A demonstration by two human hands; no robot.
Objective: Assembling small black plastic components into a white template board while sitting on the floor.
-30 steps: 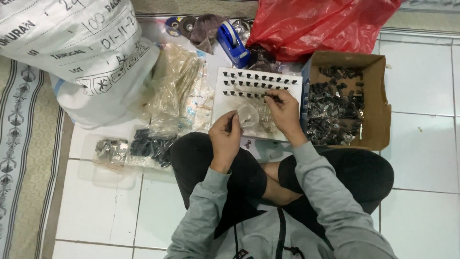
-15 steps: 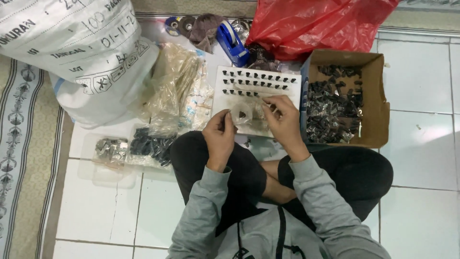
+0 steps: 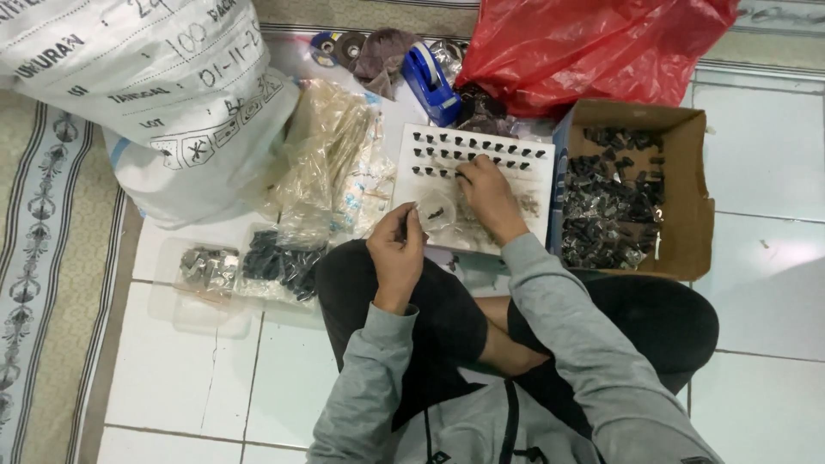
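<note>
left hand [image 3: 397, 249] pinches a small clear bag [image 3: 436, 209] at mid frame: light, limp, slippery, best held by its rim. right hand [image 3: 487, 191] fingers together on the white board [image 3: 524, 185].

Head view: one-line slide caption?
Seated person's right hand reaches over white tray; left hand holds a small clear bag.

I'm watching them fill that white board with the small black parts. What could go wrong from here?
The white board rests partly on the lap, so a knee shift could tip it and spill the seated black parts. The right hand reaches across filled rows and may knock some loose. The small clear bag at the left hand could spill.
</note>
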